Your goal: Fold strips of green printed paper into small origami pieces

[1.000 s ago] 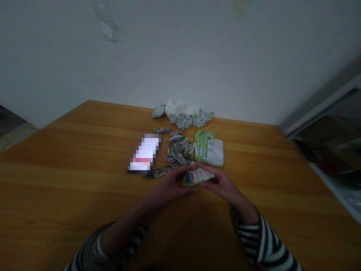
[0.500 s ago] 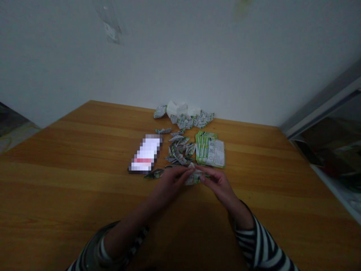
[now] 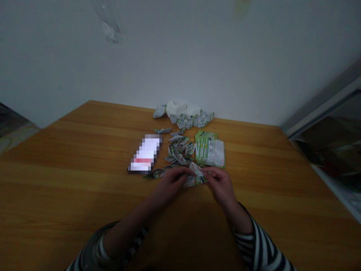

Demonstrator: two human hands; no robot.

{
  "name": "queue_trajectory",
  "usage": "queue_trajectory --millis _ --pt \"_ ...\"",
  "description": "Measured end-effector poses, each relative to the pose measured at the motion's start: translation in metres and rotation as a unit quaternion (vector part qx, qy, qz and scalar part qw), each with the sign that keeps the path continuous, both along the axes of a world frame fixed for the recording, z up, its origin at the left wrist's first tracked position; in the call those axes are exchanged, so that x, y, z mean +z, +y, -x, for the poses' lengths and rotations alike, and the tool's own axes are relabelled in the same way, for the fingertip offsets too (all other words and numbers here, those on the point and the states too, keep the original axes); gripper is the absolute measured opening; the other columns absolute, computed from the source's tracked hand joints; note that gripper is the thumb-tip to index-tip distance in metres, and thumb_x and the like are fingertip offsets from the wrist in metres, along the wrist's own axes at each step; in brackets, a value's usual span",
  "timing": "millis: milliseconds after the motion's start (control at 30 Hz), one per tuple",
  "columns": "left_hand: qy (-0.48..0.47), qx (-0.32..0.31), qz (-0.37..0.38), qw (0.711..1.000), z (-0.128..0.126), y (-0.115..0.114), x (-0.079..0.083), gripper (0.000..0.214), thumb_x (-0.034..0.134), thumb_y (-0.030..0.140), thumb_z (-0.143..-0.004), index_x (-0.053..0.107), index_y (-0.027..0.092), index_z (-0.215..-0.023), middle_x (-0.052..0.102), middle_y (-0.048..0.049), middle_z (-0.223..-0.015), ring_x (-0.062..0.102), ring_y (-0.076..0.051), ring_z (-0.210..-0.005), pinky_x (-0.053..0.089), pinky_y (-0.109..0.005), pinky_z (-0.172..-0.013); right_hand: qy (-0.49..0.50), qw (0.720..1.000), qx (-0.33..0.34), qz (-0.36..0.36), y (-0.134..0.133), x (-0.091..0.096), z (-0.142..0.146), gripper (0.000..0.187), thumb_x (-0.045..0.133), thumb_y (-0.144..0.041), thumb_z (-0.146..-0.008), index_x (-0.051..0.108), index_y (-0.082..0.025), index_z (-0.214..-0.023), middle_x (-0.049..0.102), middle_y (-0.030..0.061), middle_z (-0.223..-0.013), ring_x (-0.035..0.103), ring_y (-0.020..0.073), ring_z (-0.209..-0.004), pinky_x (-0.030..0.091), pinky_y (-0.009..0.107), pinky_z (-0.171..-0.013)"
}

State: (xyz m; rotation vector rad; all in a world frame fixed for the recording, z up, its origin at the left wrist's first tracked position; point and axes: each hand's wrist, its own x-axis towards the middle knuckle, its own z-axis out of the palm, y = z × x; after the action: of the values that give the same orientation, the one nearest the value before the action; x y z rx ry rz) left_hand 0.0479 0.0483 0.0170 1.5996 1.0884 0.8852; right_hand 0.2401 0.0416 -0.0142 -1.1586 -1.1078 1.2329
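A printed green-and-white paper piece [image 3: 196,177], partly folded, is between my two hands at the near side of the paper pile. My left hand [image 3: 174,180] pinches its left side, the thumb and forefinger closed on it. On the other side, my right hand [image 3: 221,182] grips the paper's right edge between thumb and fingers. Just beyond my hands lie several small folded paper pieces [image 3: 179,150] of the same print. To the right of these is a stack of flat green-and-white printed cards [image 3: 210,150], fanned out.
Left of the folded pieces lies a phone [image 3: 145,154] with a lit, blurred screen. Against the wall [image 3: 180,49] stand larger folded paper shapes [image 3: 184,119] with white paper among them. A plastic bag [image 3: 109,28] hangs on the wall. The wooden table [image 3: 70,158] extends to both sides.
The right hand has shifted slightly right and its fingers have curled in on the paper. More of the paper's face now shows between the hands, opened wider.
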Motion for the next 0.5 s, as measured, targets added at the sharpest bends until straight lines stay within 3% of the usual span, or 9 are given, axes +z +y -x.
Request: queue_trajectory --millis 233,367,500 --pt "-0.024 0.061 0.036 0.997 -0.001 0.002 0.004 0.029 0.078 0.030 -0.069 0.073 0.017 -0.094 0.075 -0.0048 -0.097 0.069 -0.023 -0.092 0.053 -0.032 -0.084 0.022 0.994 0.105 0.024 0.000 0.009 -0.006 0.030 0.080 -0.031 -0.068 0.075 -0.022 -0.095 0.078 0.0038 -0.087 0.072 0.0194 -0.075 0.058 0.034 -0.073" --pt "-0.027 0.083 0.031 0.996 0.000 0.006 -0.003 0.032 0.080 0.028 -0.065 0.075 0.016 -0.094 0.077 -0.0067 -0.096 0.071 -0.024 -0.088 0.056 -0.034 -0.081 -0.012 0.996 0.083 -0.001 0.000 0.007 -0.004 0.028 0.081 -0.031 -0.067 0.076 -0.023 -0.094 0.078 0.0037 -0.088 0.074 0.0212 -0.078 0.059 0.035 -0.074" --pt "0.007 0.095 -0.021 0.995 0.002 0.007 -0.008 0.031 0.075 0.029 -0.071 0.075 0.019 -0.101 0.077 -0.0077 -0.098 0.072 -0.025 -0.084 0.056 -0.036 -0.079 -0.092 0.993 0.036 -0.058 -0.001 0.004 -0.004 0.027 0.074 -0.030 -0.075 0.075 -0.026 -0.102 0.077 0.0041 -0.097 0.073 0.0237 -0.084 0.059 0.039 -0.078"
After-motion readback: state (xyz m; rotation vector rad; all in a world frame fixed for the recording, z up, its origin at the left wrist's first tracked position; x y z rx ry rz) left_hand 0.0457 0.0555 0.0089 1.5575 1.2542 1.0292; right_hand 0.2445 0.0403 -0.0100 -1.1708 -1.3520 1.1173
